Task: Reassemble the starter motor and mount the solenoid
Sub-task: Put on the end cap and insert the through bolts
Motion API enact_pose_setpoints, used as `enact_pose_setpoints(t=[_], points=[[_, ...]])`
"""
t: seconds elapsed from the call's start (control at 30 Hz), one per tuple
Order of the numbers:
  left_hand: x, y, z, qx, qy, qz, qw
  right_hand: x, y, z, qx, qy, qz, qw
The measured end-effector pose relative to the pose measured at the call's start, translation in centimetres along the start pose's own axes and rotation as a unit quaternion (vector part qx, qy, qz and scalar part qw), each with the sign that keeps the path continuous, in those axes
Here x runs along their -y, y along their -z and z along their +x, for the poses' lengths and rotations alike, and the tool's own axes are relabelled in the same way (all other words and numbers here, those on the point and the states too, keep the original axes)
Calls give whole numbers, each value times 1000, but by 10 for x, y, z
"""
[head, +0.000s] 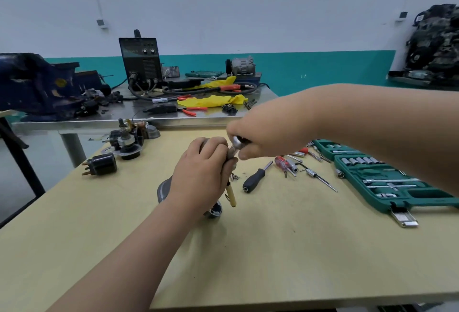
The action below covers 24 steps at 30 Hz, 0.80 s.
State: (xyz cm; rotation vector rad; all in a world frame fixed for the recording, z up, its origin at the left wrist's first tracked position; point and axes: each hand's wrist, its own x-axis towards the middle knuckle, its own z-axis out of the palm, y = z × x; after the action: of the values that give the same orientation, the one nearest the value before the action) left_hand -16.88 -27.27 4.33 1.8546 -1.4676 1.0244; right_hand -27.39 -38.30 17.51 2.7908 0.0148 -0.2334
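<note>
Starter motor [165, 191] stands on the table under the left hand [201, 175], long axis near upright, its top tilted toward the right hand [260, 133]. Left fingers wrap its body; right fingers clamp a ratchet [239, 141] at its top. Right of both hands, an open green socket case [432, 200] holds sockets [360, 160] and extension bars [390, 181].

No legible text or labels.

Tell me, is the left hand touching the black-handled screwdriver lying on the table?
Apart. The head view shows a strip of bare table between the left hand and the black-handled screwdriver, which lies on its own to the hand's right.
</note>
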Motion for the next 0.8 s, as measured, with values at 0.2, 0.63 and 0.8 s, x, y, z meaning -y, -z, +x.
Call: enact_pose_setpoints(t=[0.2,0.63,0.8], points=[[3,0,-1,-3,2,-1,1000,-9,-6,3,-37,20,-27,999],[2,-6,-2,-13,25,14,1000,-16,-31,1,-66,58,-107,990],[0,-5,-4,-27,15,7,999,-11,-25,5,-108,94,-176,974]])
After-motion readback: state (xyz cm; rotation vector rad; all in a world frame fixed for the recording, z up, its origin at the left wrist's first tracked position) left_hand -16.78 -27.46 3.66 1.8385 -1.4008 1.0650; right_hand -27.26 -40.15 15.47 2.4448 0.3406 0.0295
